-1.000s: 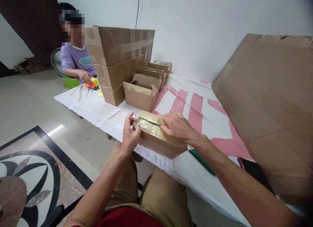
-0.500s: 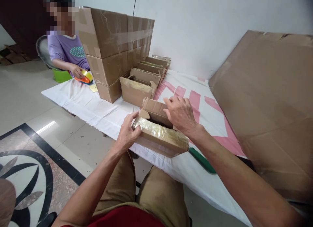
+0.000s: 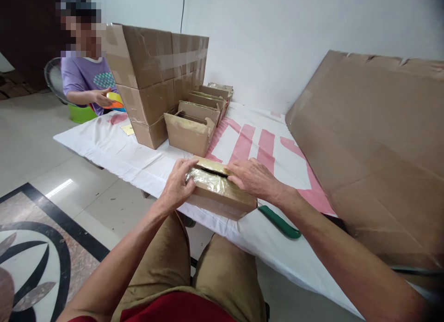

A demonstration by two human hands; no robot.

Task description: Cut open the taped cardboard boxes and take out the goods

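A small cardboard box with shiny tape over its top sits at the near edge of the table. My left hand grips the box's left end, with the thumb lying on the taped flap. My right hand lies flat on top and presses the far flap down. Both flaps are closed, with a dark slit between them.
A green-handled tool lies just right of the box. Several open small boxes line up behind it beside a tall stack of cartons. A large cardboard sheet leans at the right. A person at far left holds a tape roll.
Half a second ago the far flap stood up under my right hand; now it is pressed flat. The person at the far end has lifted the tape roll off the table.
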